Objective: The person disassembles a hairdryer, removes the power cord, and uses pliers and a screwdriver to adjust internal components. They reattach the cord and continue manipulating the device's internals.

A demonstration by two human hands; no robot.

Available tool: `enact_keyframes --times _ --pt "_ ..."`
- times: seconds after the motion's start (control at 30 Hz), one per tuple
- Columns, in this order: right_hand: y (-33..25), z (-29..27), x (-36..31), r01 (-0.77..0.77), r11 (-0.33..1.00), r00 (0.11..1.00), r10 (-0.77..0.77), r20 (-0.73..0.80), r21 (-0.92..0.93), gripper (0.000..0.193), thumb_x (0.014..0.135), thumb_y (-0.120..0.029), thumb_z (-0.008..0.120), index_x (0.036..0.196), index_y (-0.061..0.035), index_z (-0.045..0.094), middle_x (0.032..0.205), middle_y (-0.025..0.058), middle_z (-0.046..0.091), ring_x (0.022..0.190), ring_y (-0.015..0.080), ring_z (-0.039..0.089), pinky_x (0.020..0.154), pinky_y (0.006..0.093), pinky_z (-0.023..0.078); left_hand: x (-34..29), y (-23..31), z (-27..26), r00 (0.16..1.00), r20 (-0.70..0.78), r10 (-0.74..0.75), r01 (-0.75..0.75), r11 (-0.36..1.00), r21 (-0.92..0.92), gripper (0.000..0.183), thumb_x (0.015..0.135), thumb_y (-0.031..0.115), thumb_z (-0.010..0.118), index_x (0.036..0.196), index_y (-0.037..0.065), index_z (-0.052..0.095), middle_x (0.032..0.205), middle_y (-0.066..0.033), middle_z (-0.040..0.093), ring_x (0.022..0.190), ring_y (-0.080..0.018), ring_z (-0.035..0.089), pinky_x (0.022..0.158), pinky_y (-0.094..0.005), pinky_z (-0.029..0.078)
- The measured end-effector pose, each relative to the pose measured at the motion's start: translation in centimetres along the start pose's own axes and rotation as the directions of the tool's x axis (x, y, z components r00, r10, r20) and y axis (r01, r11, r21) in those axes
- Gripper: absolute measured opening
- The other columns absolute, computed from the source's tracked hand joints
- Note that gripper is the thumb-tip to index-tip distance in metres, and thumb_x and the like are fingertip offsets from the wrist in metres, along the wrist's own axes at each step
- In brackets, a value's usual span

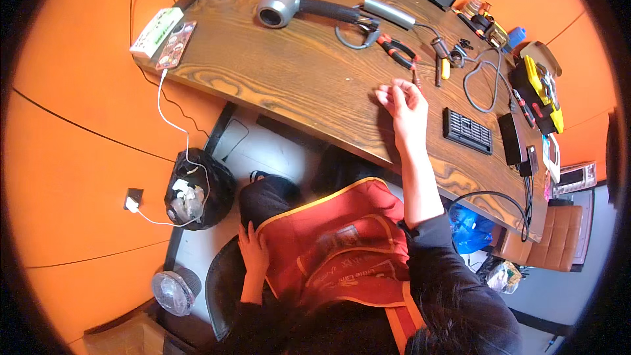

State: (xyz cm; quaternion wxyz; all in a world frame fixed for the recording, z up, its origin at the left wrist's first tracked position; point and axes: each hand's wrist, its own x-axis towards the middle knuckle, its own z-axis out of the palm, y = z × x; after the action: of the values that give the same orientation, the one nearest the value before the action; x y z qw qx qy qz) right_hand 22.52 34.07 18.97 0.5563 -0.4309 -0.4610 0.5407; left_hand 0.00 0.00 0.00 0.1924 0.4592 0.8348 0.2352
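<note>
My right hand point(407, 110) is over the table's near part, fingertips bent together in a pinch. Whatever they may hold is too small to make out. Just beyond the fingertips is a thin dark-red piece point(416, 79), close to pliers point(398, 51) with red and black handles. My left hand point(254, 250) lies flat on my thigh beside the red apron point(342, 243), fingers stretched out and holding nothing. Farther back lies a hair dryer with a silver head point(281, 4) and dark handle point(328, 10). A silver tube-shaped casing point(389, 13) lies next to its handle end.
On the wooden table point(296, 85), a black slotted case point(467, 131) lies right of my right hand. Cables point(483, 85) and a yellow-black toolbox point(542, 92) are farther right. A phone point(176, 45) charges at left. Below stands a black-bagged bin point(197, 190).
</note>
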Motion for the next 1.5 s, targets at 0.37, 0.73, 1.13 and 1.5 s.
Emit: enact_keyframes --times 0.37,0.73,1.13,1.5 --pt "-1.4 -1.2 -11.7 0.426 0.896 0.883 -0.382 0.273 -0.125 0.031 0.086 -0.004 0.045 0.115 -0.0028 0.034 0.102 0.0133 0.055 0.089 0.0173 0.054 0.077 0.0295 0.043 -3.8 -5.4 -6.4 0.981 0.079 -0.175 0.065 0.688 0.722 0.072 0.071 0.038 0.061 0.129 0.007 0.031 0.134 -0.0195 0.027 0.126 -0.0335 0.022 0.098 -0.0555 0.014" --pt "4.8 -26.5 -26.8 -0.083 0.495 0.974 0.223 0.034 -0.865 0.034 0.077 -0.002 0.046 0.111 -0.0053 0.046 0.098 0.0224 0.052 0.092 0.0381 0.051 0.083 0.0431 0.039 2.3 -6.7 -9.9 0.658 0.461 -0.596 0.231 0.742 0.63 0.091 0.053 0.059 0.068 0.12 0.004 0.043 0.11 -0.0162 0.055 0.102 -0.0285 0.053 0.083 -0.0345 0.043" --pt "4.2 -25.3 -25.3 -0.639 -0.09 0.393 0.815 -0.425 -0.764 0.037 0.08 -0.021 0.05 0.113 -0.0037 0.044 0.101 0.0215 0.053 0.094 0.0338 0.052 0.08 0.0411 0.042 7.9 -1.1 -8.3 0.453 0.688 -0.567 0.351 0.823 0.447 0.062 0.071 0.046 0.061 0.111 0.003 0.043 0.111 -0.0175 0.051 0.102 -0.03 0.051 0.081 -0.0417 0.042" --pt "2.1 -22.5 -23.2 -0.737 -0.183 0.233 0.834 -0.5 -0.65 0.033 0.078 -0.022 0.05 0.108 -0.0085 0.052 0.107 0.0195 0.052 0.099 0.0323 0.05 0.084 0.0403 0.041 15.8 3.6 -8.7 0.491 0.641 -0.59 0.192 0.791 0.581 0.064 0.065 0.053 0.062 0.101 0.002 0.05 0.097 -0.018 0.056 0.09 -0.0321 0.055 0.074 -0.0421 0.045"
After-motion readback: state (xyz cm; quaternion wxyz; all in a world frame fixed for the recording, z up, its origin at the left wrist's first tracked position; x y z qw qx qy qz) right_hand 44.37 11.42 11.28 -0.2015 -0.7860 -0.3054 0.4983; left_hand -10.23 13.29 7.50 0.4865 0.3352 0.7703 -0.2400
